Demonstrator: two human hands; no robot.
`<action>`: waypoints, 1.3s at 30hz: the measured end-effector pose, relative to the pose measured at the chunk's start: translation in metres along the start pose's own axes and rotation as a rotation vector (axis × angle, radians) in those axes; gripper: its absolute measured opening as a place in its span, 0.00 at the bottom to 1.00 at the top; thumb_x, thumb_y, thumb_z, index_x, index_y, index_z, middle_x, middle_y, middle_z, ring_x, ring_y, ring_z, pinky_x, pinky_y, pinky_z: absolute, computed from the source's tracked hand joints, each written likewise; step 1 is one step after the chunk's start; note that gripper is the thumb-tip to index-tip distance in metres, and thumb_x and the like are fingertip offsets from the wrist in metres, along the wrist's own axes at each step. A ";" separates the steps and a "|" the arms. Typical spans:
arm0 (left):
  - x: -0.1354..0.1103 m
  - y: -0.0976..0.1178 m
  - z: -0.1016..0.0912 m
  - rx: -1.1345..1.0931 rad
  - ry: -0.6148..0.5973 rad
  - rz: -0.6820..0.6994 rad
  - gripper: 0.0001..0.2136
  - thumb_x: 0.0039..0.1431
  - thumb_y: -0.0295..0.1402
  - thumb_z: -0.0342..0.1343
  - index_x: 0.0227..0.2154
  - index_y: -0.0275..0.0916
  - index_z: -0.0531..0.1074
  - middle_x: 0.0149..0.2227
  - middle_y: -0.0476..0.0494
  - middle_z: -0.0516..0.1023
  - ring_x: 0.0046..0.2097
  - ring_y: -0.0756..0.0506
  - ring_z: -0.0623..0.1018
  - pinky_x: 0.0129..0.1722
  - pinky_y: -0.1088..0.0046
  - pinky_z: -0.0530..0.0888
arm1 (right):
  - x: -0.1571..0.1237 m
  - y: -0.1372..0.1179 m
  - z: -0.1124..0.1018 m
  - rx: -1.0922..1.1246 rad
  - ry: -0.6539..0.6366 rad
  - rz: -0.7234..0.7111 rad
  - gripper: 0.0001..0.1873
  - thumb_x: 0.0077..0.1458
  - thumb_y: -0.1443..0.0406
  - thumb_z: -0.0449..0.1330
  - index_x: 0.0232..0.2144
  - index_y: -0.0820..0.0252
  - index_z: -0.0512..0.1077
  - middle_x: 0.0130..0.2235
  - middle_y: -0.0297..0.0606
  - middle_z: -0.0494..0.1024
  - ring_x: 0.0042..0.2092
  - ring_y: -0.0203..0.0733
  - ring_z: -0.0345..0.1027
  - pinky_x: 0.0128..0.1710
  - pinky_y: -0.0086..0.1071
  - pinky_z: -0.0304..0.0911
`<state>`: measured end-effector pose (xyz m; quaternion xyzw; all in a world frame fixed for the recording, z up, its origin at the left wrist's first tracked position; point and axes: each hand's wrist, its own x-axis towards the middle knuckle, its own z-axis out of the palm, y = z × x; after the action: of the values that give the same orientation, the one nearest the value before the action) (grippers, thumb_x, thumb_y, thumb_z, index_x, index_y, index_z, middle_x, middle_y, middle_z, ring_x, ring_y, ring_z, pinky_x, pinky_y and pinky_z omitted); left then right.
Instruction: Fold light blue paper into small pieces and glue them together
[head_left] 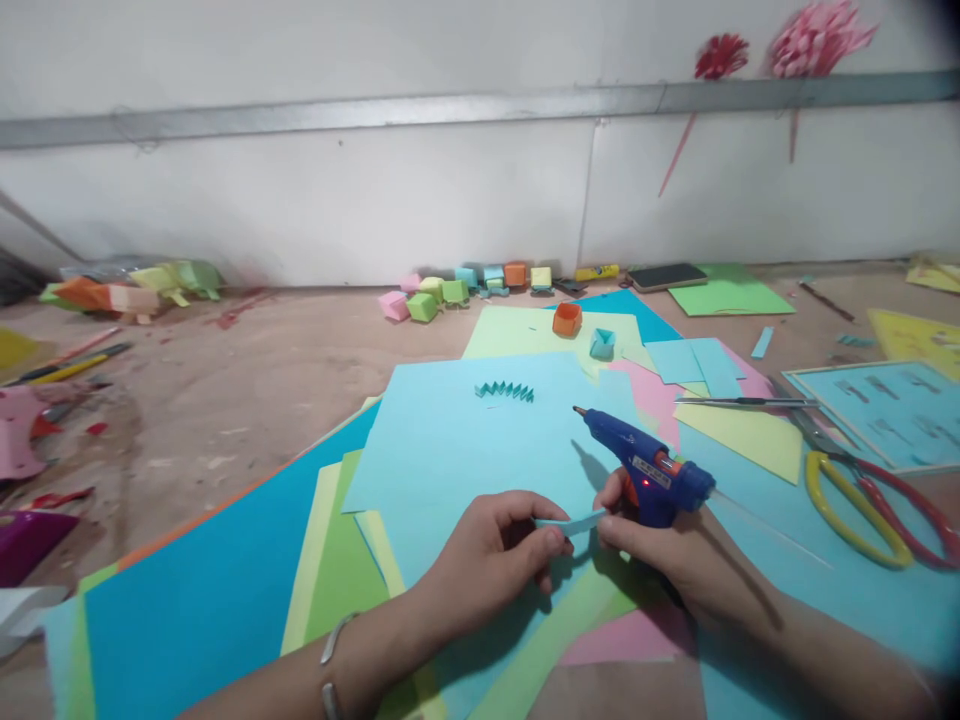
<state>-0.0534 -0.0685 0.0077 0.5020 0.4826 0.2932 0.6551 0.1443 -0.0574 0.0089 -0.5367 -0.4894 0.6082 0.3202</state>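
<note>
A narrow light-blue paper strip (pixel 581 523) stretches between my hands, low over the sheets. My left hand (pixel 499 550) is closed on its left end, pinched between thumb and fingers. My right hand (pixel 660 545) grips a blue glue gun (pixel 652 465), its red light lit and its nozzle pointing up and left; thumb and fingertip also meet the strip's right end. A clear glue stick (pixel 772 525) pokes out of the gun's back. Beyond my hands, a zigzag-folded teal paper strip (pixel 505 391) rests on a large light-blue sheet (pixel 442 440).
Scissors (pixel 862 500) with yellow and red handles and a slim metal tool (pixel 746 402) lie at the right. An orange paper box (pixel 567 319) and a blue one (pixel 602 343) stand farther back. Several small paper cubes (pixel 454 291) and a phone (pixel 667 276) are near the wall.
</note>
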 end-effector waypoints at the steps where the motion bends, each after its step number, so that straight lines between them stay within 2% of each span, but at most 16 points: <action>1: 0.000 0.000 -0.001 -0.014 -0.029 0.023 0.15 0.54 0.43 0.58 0.32 0.33 0.74 0.27 0.45 0.74 0.23 0.52 0.70 0.23 0.77 0.67 | 0.000 0.000 0.000 0.002 -0.004 -0.009 0.10 0.47 0.63 0.64 0.32 0.59 0.69 0.25 0.30 0.70 0.28 0.35 0.63 0.27 0.28 0.59; 3: 0.000 0.000 -0.002 0.038 -0.048 0.131 0.13 0.56 0.41 0.58 0.30 0.33 0.75 0.28 0.43 0.75 0.26 0.51 0.71 0.25 0.77 0.67 | 0.000 0.000 -0.001 0.013 -0.026 -0.027 0.09 0.47 0.63 0.63 0.32 0.59 0.69 0.26 0.30 0.70 0.28 0.35 0.63 0.28 0.28 0.59; 7: -0.002 -0.003 -0.001 0.277 0.014 0.423 0.06 0.56 0.32 0.58 0.30 0.36 0.79 0.31 0.43 0.76 0.32 0.49 0.73 0.32 0.74 0.69 | -0.003 -0.001 -0.001 0.035 -0.073 -0.027 0.09 0.47 0.63 0.63 0.32 0.59 0.69 0.28 0.32 0.73 0.30 0.36 0.66 0.30 0.30 0.60; 11: -0.005 -0.004 0.002 0.406 0.057 0.538 0.03 0.55 0.27 0.60 0.33 0.37 0.77 0.30 0.45 0.78 0.33 0.49 0.75 0.35 0.73 0.70 | -0.003 0.002 0.003 0.005 -0.063 -0.001 0.11 0.47 0.62 0.64 0.33 0.59 0.69 0.27 0.32 0.72 0.29 0.36 0.65 0.29 0.30 0.60; 13: -0.005 -0.004 0.003 0.437 0.075 0.580 0.04 0.55 0.27 0.61 0.35 0.37 0.76 0.31 0.45 0.79 0.34 0.48 0.76 0.36 0.72 0.71 | -0.003 0.002 0.005 -0.029 -0.031 -0.016 0.11 0.45 0.62 0.65 0.32 0.59 0.70 0.26 0.31 0.71 0.27 0.35 0.64 0.28 0.29 0.61; 15: -0.005 -0.006 0.003 0.482 0.063 0.696 0.07 0.57 0.25 0.59 0.38 0.38 0.75 0.33 0.45 0.80 0.35 0.48 0.77 0.37 0.72 0.72 | -0.003 0.000 0.006 -0.064 -0.013 -0.027 0.10 0.43 0.63 0.65 0.30 0.58 0.70 0.24 0.31 0.71 0.26 0.35 0.64 0.27 0.30 0.61; 17: -0.003 -0.007 0.002 0.547 0.023 0.844 0.10 0.58 0.23 0.56 0.41 0.39 0.75 0.34 0.43 0.80 0.36 0.47 0.77 0.38 0.71 0.72 | -0.003 -0.002 0.006 -0.112 -0.034 -0.044 0.08 0.43 0.65 0.63 0.29 0.58 0.70 0.24 0.31 0.72 0.26 0.36 0.66 0.28 0.30 0.64; 19: -0.003 -0.009 0.001 0.600 0.003 0.902 0.10 0.59 0.23 0.55 0.41 0.39 0.75 0.35 0.43 0.80 0.37 0.47 0.77 0.38 0.70 0.72 | -0.003 -0.005 0.005 -0.185 -0.066 -0.080 0.06 0.43 0.66 0.61 0.28 0.58 0.70 0.26 0.32 0.74 0.28 0.37 0.68 0.31 0.31 0.66; 22: -0.003 -0.010 0.002 0.588 0.014 0.832 0.06 0.59 0.25 0.57 0.38 0.39 0.75 0.33 0.43 0.80 0.37 0.46 0.77 0.38 0.70 0.72 | -0.003 -0.004 0.004 -0.281 -0.039 -0.150 0.05 0.45 0.66 0.60 0.30 0.58 0.71 0.28 0.33 0.76 0.31 0.39 0.70 0.33 0.31 0.67; 27: -0.006 -0.006 0.008 0.440 0.075 0.534 0.04 0.54 0.26 0.59 0.32 0.39 0.76 0.32 0.45 0.81 0.35 0.47 0.78 0.38 0.71 0.73 | -0.004 0.004 0.002 -0.307 0.038 -0.272 0.05 0.49 0.65 0.61 0.31 0.58 0.70 0.30 0.34 0.77 0.30 0.39 0.71 0.31 0.30 0.67; 31: -0.007 -0.003 0.014 0.310 0.145 0.327 0.05 0.48 0.25 0.61 0.30 0.37 0.76 0.30 0.46 0.81 0.32 0.48 0.78 0.35 0.73 0.74 | -0.009 0.005 0.000 -0.402 0.014 -0.381 0.03 0.52 0.65 0.60 0.30 0.58 0.69 0.27 0.32 0.75 0.27 0.37 0.68 0.28 0.29 0.64; 34: -0.008 -0.003 0.016 0.266 0.159 0.270 0.03 0.48 0.25 0.60 0.27 0.37 0.76 0.28 0.47 0.81 0.30 0.49 0.77 0.34 0.73 0.74 | -0.012 0.009 -0.003 -0.500 0.029 -0.482 0.02 0.53 0.66 0.59 0.31 0.58 0.70 0.27 0.32 0.74 0.26 0.36 0.66 0.27 0.29 0.62; 39: -0.007 -0.004 0.016 0.228 0.197 0.284 0.03 0.47 0.25 0.60 0.26 0.37 0.76 0.28 0.47 0.80 0.31 0.49 0.76 0.35 0.72 0.74 | -0.015 0.019 -0.004 -0.567 0.051 -0.615 0.03 0.51 0.67 0.61 0.31 0.57 0.71 0.31 0.34 0.77 0.29 0.38 0.70 0.29 0.30 0.63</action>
<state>-0.0418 -0.0818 0.0067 0.6048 0.4989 0.3736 0.4958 0.1541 -0.0758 -0.0033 -0.4474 -0.7667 0.3121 0.3385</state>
